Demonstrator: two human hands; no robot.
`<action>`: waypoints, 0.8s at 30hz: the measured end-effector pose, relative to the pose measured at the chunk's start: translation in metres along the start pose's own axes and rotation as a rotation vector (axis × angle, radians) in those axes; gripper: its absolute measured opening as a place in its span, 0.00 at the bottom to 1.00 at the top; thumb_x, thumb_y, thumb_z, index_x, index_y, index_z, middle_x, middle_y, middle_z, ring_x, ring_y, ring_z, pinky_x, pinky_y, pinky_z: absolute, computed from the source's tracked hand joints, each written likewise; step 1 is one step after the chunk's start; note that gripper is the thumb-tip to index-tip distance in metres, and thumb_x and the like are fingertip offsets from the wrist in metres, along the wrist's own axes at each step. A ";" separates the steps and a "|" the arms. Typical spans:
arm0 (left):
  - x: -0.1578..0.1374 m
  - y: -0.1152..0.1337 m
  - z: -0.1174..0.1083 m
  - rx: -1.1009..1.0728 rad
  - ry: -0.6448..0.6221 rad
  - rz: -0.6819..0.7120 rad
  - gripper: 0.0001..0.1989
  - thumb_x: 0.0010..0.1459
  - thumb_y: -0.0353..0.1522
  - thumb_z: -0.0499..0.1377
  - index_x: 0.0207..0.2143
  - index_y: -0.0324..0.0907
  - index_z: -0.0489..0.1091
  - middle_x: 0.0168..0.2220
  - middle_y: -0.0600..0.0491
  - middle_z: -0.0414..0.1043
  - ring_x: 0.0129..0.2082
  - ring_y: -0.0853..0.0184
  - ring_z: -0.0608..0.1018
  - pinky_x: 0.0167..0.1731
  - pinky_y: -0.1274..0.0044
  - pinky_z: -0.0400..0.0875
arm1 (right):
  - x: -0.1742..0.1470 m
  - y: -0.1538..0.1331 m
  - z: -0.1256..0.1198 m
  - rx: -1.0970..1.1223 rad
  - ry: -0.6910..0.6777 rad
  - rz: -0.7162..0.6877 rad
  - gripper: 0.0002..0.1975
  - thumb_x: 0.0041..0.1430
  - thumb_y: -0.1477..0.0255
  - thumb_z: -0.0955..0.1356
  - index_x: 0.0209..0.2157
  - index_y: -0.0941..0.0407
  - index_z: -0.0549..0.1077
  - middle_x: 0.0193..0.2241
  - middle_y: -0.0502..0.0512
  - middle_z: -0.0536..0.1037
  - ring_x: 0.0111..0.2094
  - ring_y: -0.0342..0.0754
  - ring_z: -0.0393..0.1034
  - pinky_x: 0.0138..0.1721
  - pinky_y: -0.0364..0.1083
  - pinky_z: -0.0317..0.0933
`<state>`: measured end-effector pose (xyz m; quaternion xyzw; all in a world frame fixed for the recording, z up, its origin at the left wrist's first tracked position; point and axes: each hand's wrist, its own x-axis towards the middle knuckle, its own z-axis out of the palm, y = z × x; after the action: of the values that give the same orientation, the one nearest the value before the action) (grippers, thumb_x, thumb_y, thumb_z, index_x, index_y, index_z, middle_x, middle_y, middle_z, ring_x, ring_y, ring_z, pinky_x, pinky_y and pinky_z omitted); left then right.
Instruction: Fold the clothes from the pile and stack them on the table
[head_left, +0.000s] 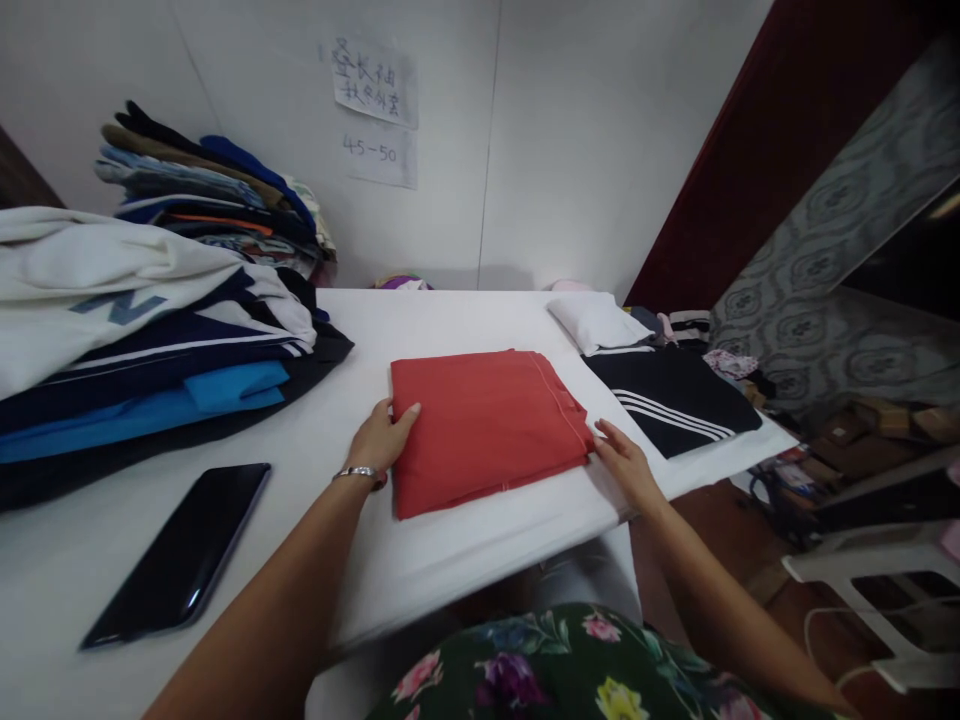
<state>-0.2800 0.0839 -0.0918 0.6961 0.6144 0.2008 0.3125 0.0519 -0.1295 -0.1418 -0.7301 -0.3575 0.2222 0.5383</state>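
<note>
A red folded garment [480, 430] with pale stitching near its right side lies flat on the white table, in front of me. My left hand [381, 440] grips its left edge, thumb on top and fingers along the side and partly hidden. At the opposite edge is my right hand [626, 468], its fingers stretched out and touching the garment's right side. Just beyond that hand lies a folded black garment [667, 395] with white stripes.
To the left, a heap of clothes [127, 310] and a taller folded stack [217, 195] stand on the table [442, 315]. A black phone [180, 555] lies nearer. A white folded item [600, 322] sits at the back right. Past the table's right edge is a white stool [877, 580].
</note>
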 end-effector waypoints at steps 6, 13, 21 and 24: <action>-0.008 0.006 -0.002 -0.002 -0.079 0.047 0.45 0.50 0.55 0.56 0.63 0.38 0.51 0.53 0.39 0.70 0.49 0.50 0.75 0.47 0.64 0.68 | 0.017 0.000 0.007 0.017 0.032 0.036 0.38 0.48 0.54 0.70 0.59 0.55 0.64 0.52 0.63 0.73 0.39 0.51 0.73 0.40 0.50 0.67; -0.007 0.005 0.006 -0.217 0.019 0.044 0.44 0.48 0.46 0.63 0.63 0.38 0.51 0.57 0.40 0.66 0.53 0.53 0.72 0.50 0.66 0.68 | 0.045 -0.004 0.033 -0.077 0.105 -0.012 0.36 0.47 0.56 0.71 0.56 0.57 0.67 0.47 0.60 0.76 0.43 0.53 0.71 0.48 0.52 0.64; -0.004 0.000 0.008 -0.392 -0.022 -0.007 0.45 0.48 0.44 0.65 0.63 0.38 0.51 0.53 0.40 0.70 0.48 0.56 0.76 0.50 0.66 0.70 | 0.038 -0.006 0.041 0.185 0.129 -0.004 0.40 0.43 0.61 0.74 0.59 0.55 0.64 0.46 0.59 0.75 0.44 0.55 0.72 0.47 0.53 0.66; -0.003 -0.002 0.009 -0.371 -0.001 -0.020 0.44 0.48 0.43 0.65 0.63 0.39 0.51 0.55 0.40 0.68 0.52 0.55 0.74 0.52 0.66 0.69 | 0.039 -0.008 0.039 0.253 0.108 0.048 0.41 0.42 0.62 0.75 0.59 0.53 0.63 0.47 0.58 0.74 0.44 0.55 0.72 0.45 0.52 0.68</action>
<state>-0.2762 0.0794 -0.0992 0.6204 0.5737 0.3070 0.4378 0.0470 -0.0739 -0.1442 -0.6757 -0.2796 0.2388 0.6389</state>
